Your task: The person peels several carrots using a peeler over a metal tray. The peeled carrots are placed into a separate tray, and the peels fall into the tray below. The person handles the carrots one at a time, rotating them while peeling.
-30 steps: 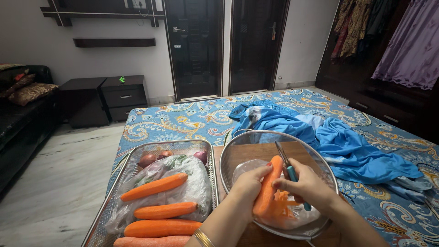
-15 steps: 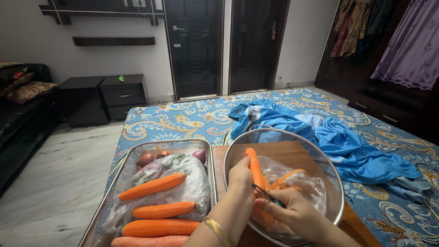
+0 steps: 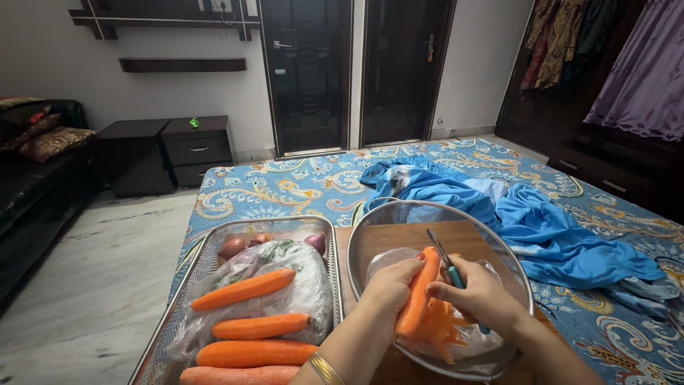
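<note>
My left hand (image 3: 388, 289) grips an orange carrot (image 3: 420, 289), held tilted over a round wire-mesh strainer (image 3: 370, 235). My right hand (image 3: 481, 296) holds a peeler (image 3: 443, 258) with a teal handle; its blade rests against the carrot's upper end. Orange peelings (image 3: 438, 324) lie on a clear plastic bag inside the strainer. A gold bangle (image 3: 320, 368) sits on my left wrist.
To the left stands a rectangular mesh tray (image 3: 206, 246) with several carrots (image 3: 242, 289), a plastic bag and onions (image 3: 231, 248). A wooden board (image 3: 413, 235) lies under the strainer. Blue cloth (image 3: 541, 228) is crumpled on the patterned bedspread (image 3: 285, 189). Dark doors, cabinets and a sofa stand behind.
My right hand has moved the peeler from low on the carrot back up to its top end. The carrot has tilted to the right and the strainer has shifted slightly.
</note>
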